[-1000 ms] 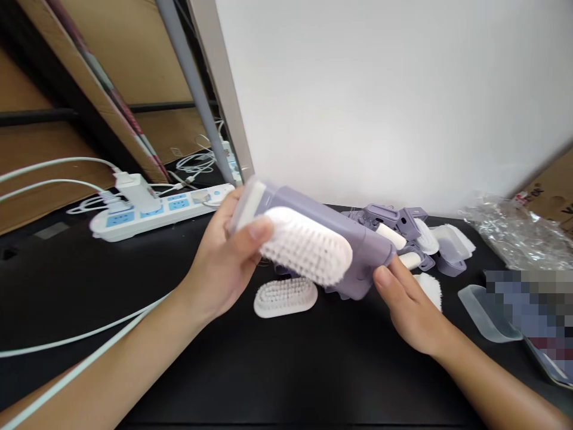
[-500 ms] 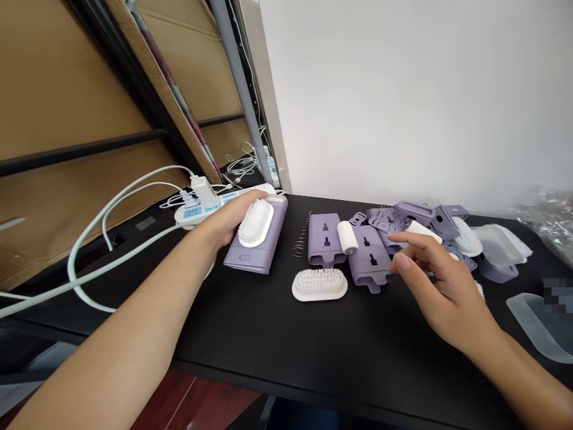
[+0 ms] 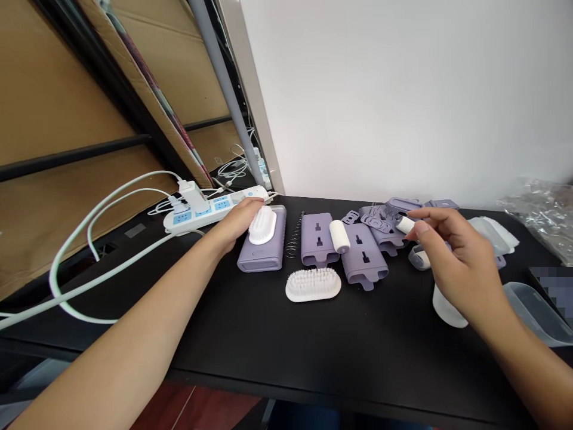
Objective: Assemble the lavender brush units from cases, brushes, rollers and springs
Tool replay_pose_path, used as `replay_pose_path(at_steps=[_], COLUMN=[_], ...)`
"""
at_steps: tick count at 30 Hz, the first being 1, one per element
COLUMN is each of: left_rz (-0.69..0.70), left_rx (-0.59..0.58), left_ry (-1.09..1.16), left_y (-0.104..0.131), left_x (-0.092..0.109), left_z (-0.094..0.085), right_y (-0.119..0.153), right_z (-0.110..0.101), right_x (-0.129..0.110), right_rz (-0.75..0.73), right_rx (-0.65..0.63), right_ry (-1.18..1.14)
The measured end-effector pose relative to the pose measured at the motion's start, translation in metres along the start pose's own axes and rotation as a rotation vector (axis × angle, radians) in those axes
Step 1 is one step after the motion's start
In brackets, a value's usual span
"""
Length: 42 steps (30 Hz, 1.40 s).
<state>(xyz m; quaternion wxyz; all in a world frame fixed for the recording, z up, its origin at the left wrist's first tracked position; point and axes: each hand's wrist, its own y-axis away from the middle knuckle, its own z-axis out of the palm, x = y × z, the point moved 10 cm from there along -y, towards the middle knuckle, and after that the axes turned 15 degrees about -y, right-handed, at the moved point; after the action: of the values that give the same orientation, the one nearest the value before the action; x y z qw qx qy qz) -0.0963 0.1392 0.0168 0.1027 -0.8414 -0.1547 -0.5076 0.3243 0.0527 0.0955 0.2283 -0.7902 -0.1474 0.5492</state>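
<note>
My left hand (image 3: pixel 239 224) is closed against a white bristle brush head (image 3: pixel 263 226), its fingers partly hidden behind it. The brush head sits on a purple rectangular housing (image 3: pixel 262 260). A small white roller (image 3: pixel 405 224) is pinched between the thumb and fingers of my right hand (image 3: pixel 456 257). A second white roller (image 3: pixel 339 237) leans across two flat purple sleeves with slots, the left sleeve (image 3: pixel 313 224) and the right sleeve (image 3: pixel 364 257). In front of them another white brush head (image 3: pixel 313 285) lies bristles up. Upright between housing and sleeves is a thin coil spring (image 3: pixel 294 236).
A white power strip (image 3: pixel 224 206) with plugs and cables is at the left. Purple parts (image 3: pixel 403 206) are piled behind my right hand. A white rounded piece (image 3: pixel 447 307), a clear tray (image 3: pixel 532 313) and crinkled plastic wrap (image 3: pixel 544 212) lie at the right.
The housing and brush head have turned and shifted right under my left hand. My right hand's fingers have closed on the roller. The view has swung slightly right.
</note>
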Motion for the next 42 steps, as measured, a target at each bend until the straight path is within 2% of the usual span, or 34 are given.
replay_pose_path(at_steps=[4, 6, 9, 11, 12, 14, 16, 19, 22, 26, 31, 34, 36, 42], left_rz=[0.046, 0.13, 0.3, 0.423, 0.514, 0.854, 0.999, 0.993, 0.949, 0.959, 1.005, 1.025, 1.025, 1.02], left_rx=[0.148, 0.229, 0.264, 0.206, 0.138, 0.007, -0.084, -0.204, -0.29, -0.298, -0.279, -0.276, -0.279, -0.316], left_ry=[-0.148, -0.182, -0.229, -0.272, -0.323, -0.568, -0.706, -0.849, -0.945, -0.968, -0.918, -0.892, -0.874, -0.81], left_y=[0.001, 0.01, 0.038, 0.062, 0.076, 0.113, 0.132, 0.132, 0.125, 0.127, 0.133, 0.135, 0.136, 0.139], left_x=[0.012, 0.029, 0.062, 0.083, 0.094, 0.119, 0.121, 0.106, 0.093, 0.092, 0.098, 0.101, 0.102, 0.106], left_z=[-0.012, -0.018, -0.016, -0.006, 0.005, 0.037, 0.059, 0.08, 0.091, 0.094, 0.093, 0.092, 0.09, 0.087], right_y=[-0.009, -0.014, -0.022, -0.026, -0.027, -0.028, -0.027, -0.017, 0.001, 0.02, 0.032, 0.038, 0.039, 0.026], right_z=[-0.02, -0.033, -0.049, -0.053, -0.053, -0.046, -0.032, 0.001, 0.037, 0.074, 0.105, 0.116, 0.115, 0.09], right_x=[-0.003, -0.003, 0.0, 0.002, 0.004, 0.008, 0.01, 0.006, -0.001, -0.007, -0.019, -0.022, -0.02, -0.011], right_rz=[-0.05, -0.068, -0.066, -0.054, -0.046, -0.025, -0.034, -0.143, -0.265, -0.293, -0.325, -0.357, -0.36, -0.264], right_rx=[0.116, 0.178, 0.246, 0.261, 0.258, 0.223, 0.145, -0.033, -0.208, -0.387, -0.551, -0.62, -0.622, -0.426], right_ry=[0.028, 0.041, 0.048, 0.066, 0.081, 0.119, 0.157, 0.244, 0.326, 0.34, 0.364, 0.394, 0.405, 0.366])
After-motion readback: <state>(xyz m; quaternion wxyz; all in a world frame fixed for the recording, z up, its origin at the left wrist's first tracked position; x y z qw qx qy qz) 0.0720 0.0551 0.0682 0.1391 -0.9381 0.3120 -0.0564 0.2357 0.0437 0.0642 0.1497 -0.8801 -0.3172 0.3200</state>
